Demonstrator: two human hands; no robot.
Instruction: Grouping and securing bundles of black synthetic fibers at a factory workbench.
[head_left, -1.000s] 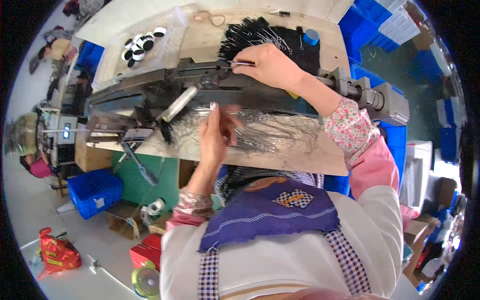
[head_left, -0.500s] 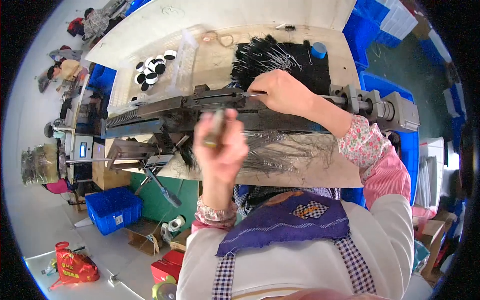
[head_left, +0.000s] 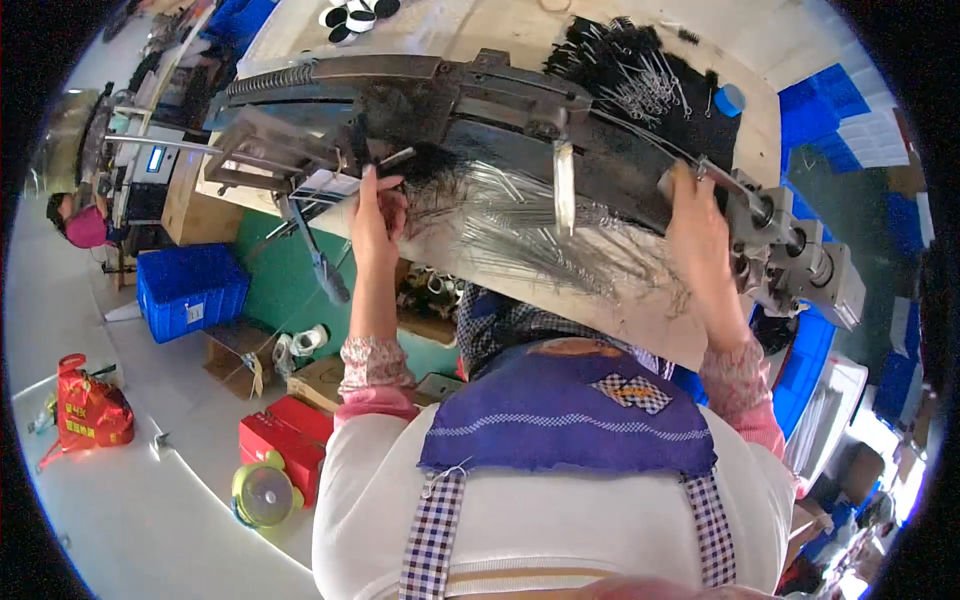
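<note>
At the long machine (head_left: 480, 110), the left hand (head_left: 375, 215) pinches thin wires (head_left: 540, 225); the right hand (head_left: 700, 230) grips its end. Wires could poke fingers.

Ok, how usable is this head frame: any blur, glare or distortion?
Head view: heavy fisheye bending of the machine bar, black corners around the round picture; left hand and right hand fairly sharp; daylight washes out the lower right rim; the wire pile glints.

Across the upper frame, on the surface (head_left: 650, 330): long machine (head_left: 480, 100). Below it, centre: spread wires (head_left: 540, 235). Left hand (head_left: 375, 215) at machine's left end, right hand (head_left: 700, 225) at right end. Lower left, on floor: crate (head_left: 190, 290), boxes (head_left: 285, 445).
</note>
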